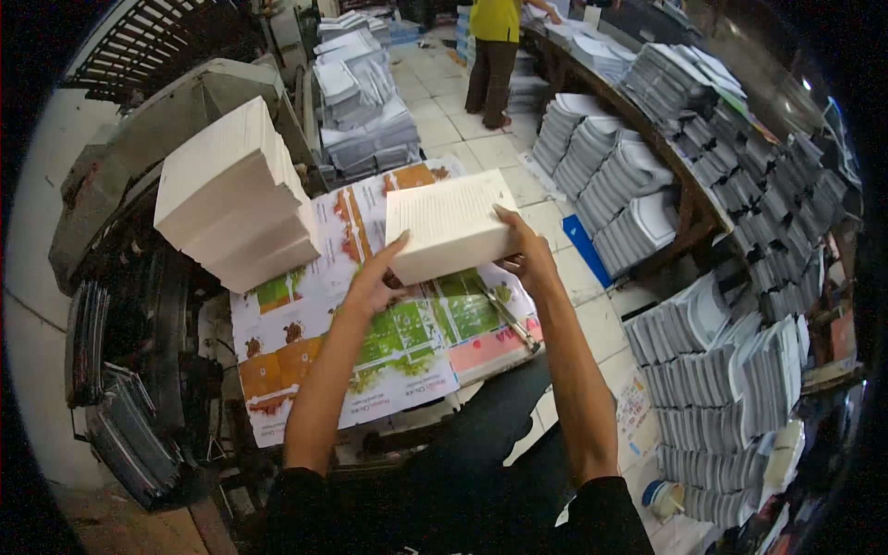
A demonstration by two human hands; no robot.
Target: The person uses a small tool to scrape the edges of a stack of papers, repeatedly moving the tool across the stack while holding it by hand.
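Between my two hands is a thick block of printed cream pages, held a little above the work table. My left hand grips its near left corner, thumb on the top sheet. At the right end, my right hand clasps it with the thumb on top and the fingers beneath. Below lies a colourful printed sheet in green, orange and white that covers the table. A tall stack of similar cream page blocks stands at the left of this sheet. A slim metal tool rests on the sheet near my right forearm.
Dark machinery borders the table on the left. Stacks of folded paper stand beyond it, with more paper stacks on the right. A person in a yellow shirt stands by a long bench. A tub sits at lower right.
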